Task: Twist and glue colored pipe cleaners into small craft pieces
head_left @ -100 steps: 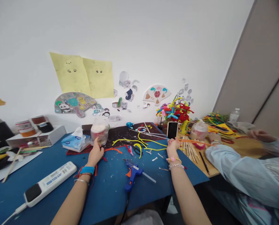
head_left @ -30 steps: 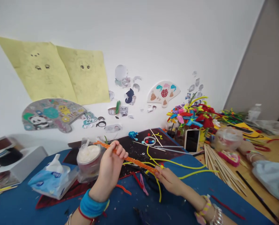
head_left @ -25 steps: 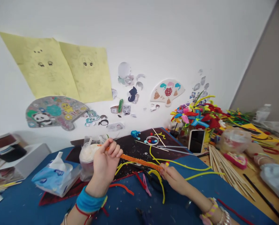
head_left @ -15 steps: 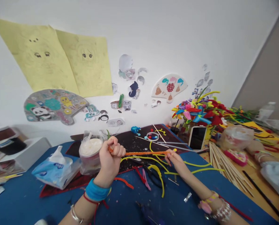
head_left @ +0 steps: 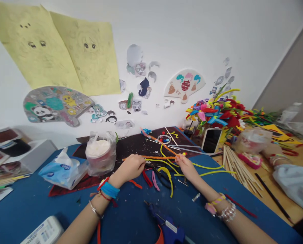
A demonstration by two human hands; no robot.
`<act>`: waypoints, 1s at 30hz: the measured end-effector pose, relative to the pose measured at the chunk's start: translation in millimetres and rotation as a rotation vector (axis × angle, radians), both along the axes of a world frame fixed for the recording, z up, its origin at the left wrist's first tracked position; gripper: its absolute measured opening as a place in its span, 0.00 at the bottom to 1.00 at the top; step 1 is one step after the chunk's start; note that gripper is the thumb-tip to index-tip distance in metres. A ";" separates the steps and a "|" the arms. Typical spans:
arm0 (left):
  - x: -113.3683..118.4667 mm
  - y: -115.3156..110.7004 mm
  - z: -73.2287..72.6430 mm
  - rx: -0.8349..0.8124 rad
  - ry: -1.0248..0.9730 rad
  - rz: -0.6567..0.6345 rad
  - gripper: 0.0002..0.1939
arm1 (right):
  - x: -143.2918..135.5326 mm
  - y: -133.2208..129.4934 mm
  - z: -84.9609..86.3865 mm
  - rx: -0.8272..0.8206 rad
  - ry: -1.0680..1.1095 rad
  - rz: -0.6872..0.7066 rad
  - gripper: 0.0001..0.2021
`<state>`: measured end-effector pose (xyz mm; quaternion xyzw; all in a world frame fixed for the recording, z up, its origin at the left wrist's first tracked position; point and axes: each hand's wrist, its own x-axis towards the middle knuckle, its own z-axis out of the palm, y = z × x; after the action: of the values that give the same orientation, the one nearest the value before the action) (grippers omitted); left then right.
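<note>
An orange pipe cleaner (head_left: pixel 159 157) stretches level between my hands above the table. My left hand (head_left: pixel 132 167) is closed on it, and a short end sticks out to the left. At the other end, my right hand (head_left: pixel 186 166) pinches it between thumb and fingertips. A second orange strand (head_left: pixel 164 143) slants from the right fingertips up and left towards the wall; I cannot tell whether both are one piece. Below lie yellow pipe cleaners (head_left: pixel 212 173), a red one (head_left: pixel 146 178), a pink one (head_left: pixel 155 181) and black-handled scissors (head_left: pixel 164 181).
A blue glue gun (head_left: pixel 169 228) lies at the front. Left are a tissue pack (head_left: pixel 62 171) and a bagged tub (head_left: pixel 100 154). Right stand a phone (head_left: pixel 211 140) and pipe-cleaner flowers (head_left: pixel 217 113); wooden sticks (head_left: pixel 236 166) and another person's sleeve (head_left: pixel 292 183) are beyond.
My left hand has turned from an upright fist to palm-down and lowered. A slanting orange strand now shows above the level one. The view has tilted down, showing more of the glue gun.
</note>
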<state>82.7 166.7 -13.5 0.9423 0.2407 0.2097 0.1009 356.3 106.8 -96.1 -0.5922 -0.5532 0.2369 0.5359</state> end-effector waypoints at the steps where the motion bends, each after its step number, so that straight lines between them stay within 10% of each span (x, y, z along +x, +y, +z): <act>1: -0.9 -0.6 2.2 0.016 -0.006 0.019 0.11 | -0.5 -0.2 0.5 0.004 -0.010 -0.001 0.17; 17: 4.9 -24.7 9.5 0.017 -0.115 0.020 0.32 | -31.2 -25.3 33.8 0.089 -0.057 0.225 0.17; 24: 12.6 -38.5 17.2 -0.445 -0.266 0.103 0.20 | -26.8 -20.1 32.9 0.124 0.076 0.173 0.15; 30: 21.2 -55.9 28.9 -1.145 -0.379 -0.100 0.24 | -24.8 -18.1 30.1 0.140 0.107 0.114 0.15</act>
<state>103.9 110.8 15.4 0.6945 0.2485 0.2059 0.6431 331.5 88.7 -66.0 -0.5072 -0.5717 0.2591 0.5905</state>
